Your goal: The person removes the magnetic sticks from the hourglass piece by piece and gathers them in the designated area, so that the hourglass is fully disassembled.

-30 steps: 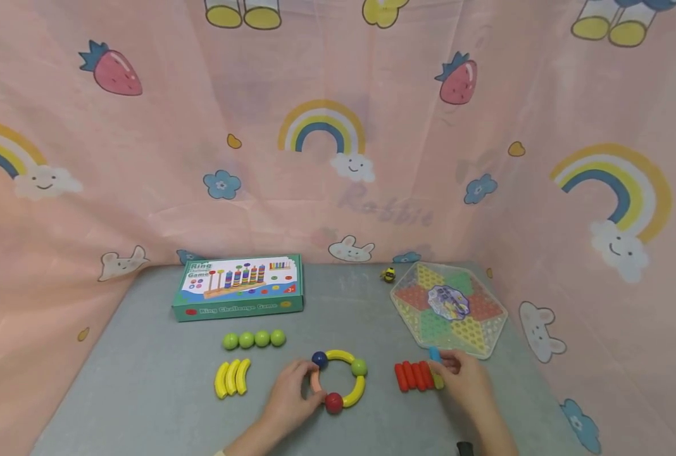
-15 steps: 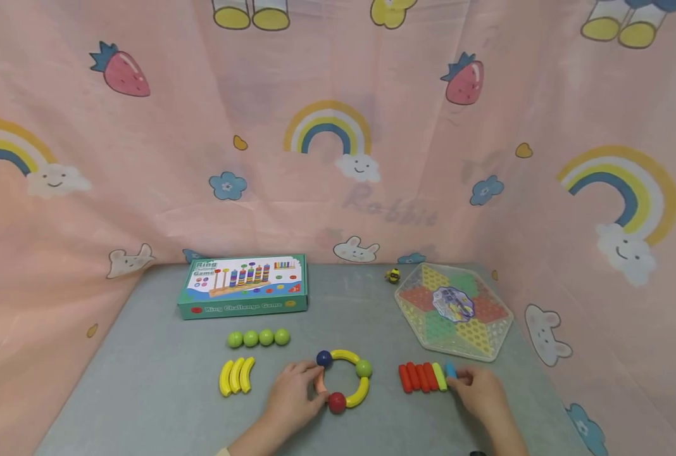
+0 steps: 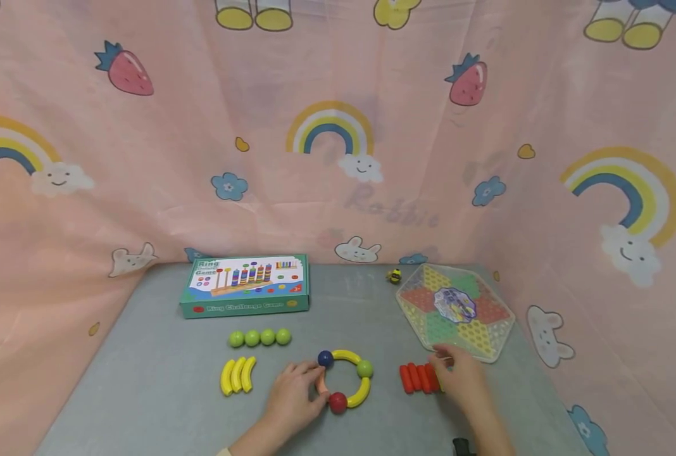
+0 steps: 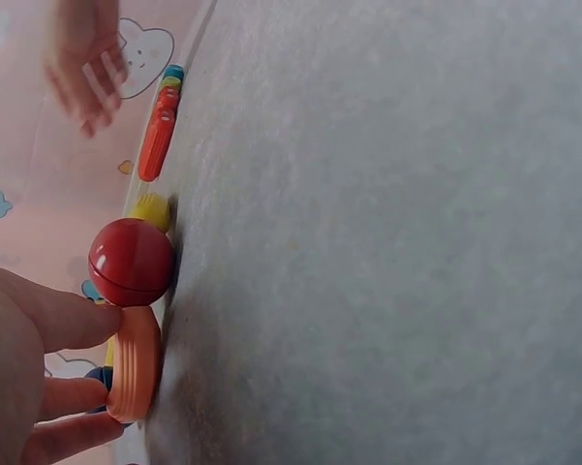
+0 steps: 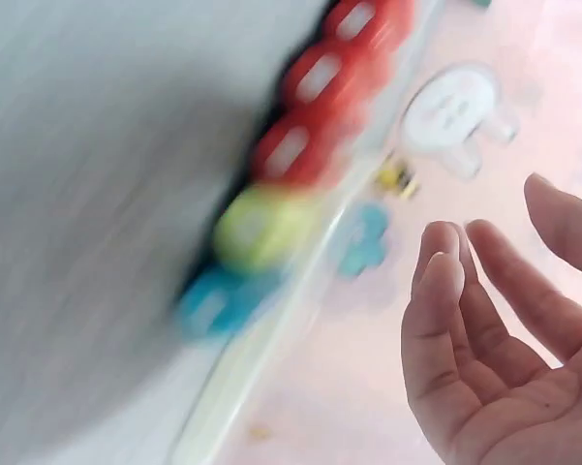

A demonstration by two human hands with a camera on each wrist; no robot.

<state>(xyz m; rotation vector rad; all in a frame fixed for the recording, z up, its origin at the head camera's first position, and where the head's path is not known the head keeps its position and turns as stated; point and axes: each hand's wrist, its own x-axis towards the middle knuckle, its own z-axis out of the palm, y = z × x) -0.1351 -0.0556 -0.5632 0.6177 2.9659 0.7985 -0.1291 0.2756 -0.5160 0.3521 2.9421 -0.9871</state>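
A ring of curved pieces and balls lies on the table. My left hand (image 3: 294, 394) pinches its orange curved piece (image 4: 136, 363) between thumb and fingers. That piece sits between the red ball (image 3: 338, 402) and the blue ball (image 3: 325, 359); yellow curved pieces (image 3: 359, 392) and a green ball (image 3: 364, 368) make up the far side. My right hand (image 3: 464, 380) is raised above the right end of a row of red sticks (image 3: 419, 378), its fingers loosely bent and holding nothing. In the right wrist view, a yellow-green stick (image 5: 261, 231) and a blue stick (image 5: 228, 302) continue that row.
Several green balls (image 3: 260, 337) and yellow curved pieces (image 3: 238, 376) lie in rows on the left. Behind them is a green game box (image 3: 245, 286). At the back right are a hexagonal game board (image 3: 457, 310) and a small bee figure (image 3: 394, 276).
My right hand has let go of the blue stick after setting it at the row's right end, and has lifted away. The left hand keeps its hold on the orange piece.
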